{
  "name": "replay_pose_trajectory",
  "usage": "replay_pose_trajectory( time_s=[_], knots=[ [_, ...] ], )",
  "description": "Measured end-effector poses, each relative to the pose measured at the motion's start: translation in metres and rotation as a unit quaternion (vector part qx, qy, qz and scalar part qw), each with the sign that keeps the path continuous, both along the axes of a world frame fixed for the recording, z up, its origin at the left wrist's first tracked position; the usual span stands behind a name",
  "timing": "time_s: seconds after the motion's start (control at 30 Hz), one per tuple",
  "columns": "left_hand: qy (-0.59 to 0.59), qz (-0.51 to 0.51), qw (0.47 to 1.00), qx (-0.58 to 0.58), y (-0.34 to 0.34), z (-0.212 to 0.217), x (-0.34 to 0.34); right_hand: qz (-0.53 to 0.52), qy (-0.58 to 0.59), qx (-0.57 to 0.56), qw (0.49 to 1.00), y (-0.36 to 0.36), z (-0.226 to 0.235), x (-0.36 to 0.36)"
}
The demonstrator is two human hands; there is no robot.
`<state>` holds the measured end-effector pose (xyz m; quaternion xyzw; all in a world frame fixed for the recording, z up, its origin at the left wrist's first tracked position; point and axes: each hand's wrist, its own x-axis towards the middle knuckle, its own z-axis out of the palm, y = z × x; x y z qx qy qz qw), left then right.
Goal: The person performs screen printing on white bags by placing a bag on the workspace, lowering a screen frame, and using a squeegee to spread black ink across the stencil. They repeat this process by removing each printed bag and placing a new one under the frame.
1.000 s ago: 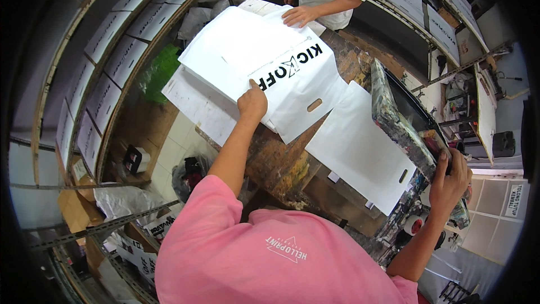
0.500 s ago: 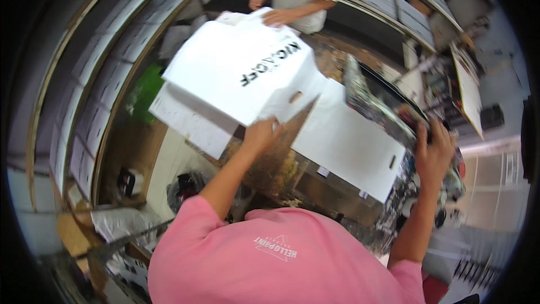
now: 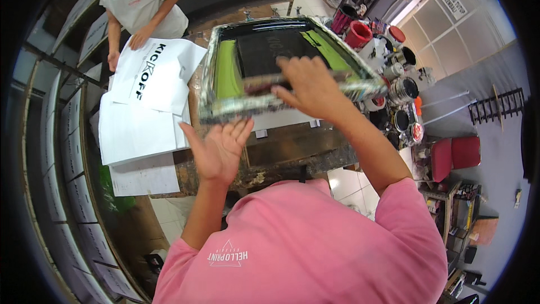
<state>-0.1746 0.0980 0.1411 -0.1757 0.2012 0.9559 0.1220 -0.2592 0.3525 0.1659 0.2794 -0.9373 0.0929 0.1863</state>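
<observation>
The screen (image 3: 228, 106), raised at the right of the frame a second ago, now stands over the white bag (image 3: 288, 118) near the centre, and the view itself has swung round. The left hand (image 3: 216, 152) has left the printed bag (image 3: 151, 70); it is open, palm up, fingertips at the screen's near edge, holding nothing. The right hand (image 3: 309, 87) closes over a bar (image 3: 260, 83) across the screen, thumb on the near side. Handling has thus passed from the printed bag, at upper left beside the co-worker (image 3: 143, 0), to the screen and bar.

The screen covers most of the white bag, leaving only a pale strip below its near edge. Whether the screen lies flat cannot be told, nor whether the left fingertips touch it. Motion blurs the bar, and the right hand covers part of it.
</observation>
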Motion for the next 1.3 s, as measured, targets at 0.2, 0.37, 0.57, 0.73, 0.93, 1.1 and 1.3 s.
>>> replay_pose_trajectory(
  time_s=[0.2,0.37,0.57,0.73,0.93,1.1,1.3],
  knots=[
    [-0.091,-0.088,0.983,-0.136,-0.01,-0.149,0.053,0.023,-0.235,0.008,0.972,0.015,-0.11,0.042],
    [-0.155,-0.097,0.978,-0.103,-0.005,-0.207,0.054,0.033,-0.278,-0.016,0.96,0.014,-0.185,0.07],
    [-0.219,-0.092,0.966,-0.102,0.0,-0.227,0.037,0.025,-0.206,0.014,0.978,0.009,-0.232,0.08],
    [-0.264,-0.088,0.951,-0.134,0.001,-0.234,0.04,0.036,-0.153,0.026,0.987,0.007,-0.247,0.007],
    [-0.352,-0.054,0.913,-0.197,0.014,-0.221,0.037,0.038,-0.108,0.014,0.993,0.001,-0.256,-0.136],
    [-0.321,-0.071,0.924,-0.196,0.011,-0.216,0.034,0.01,-0.082,-0.002,0.997,-0.007,-0.265,-0.248],
    [-0.262,-0.058,0.944,-0.19,0.011,-0.212,0.046,0.069,-0.225,0.006,0.972,0.008,-0.212,-0.262]
  ],
)
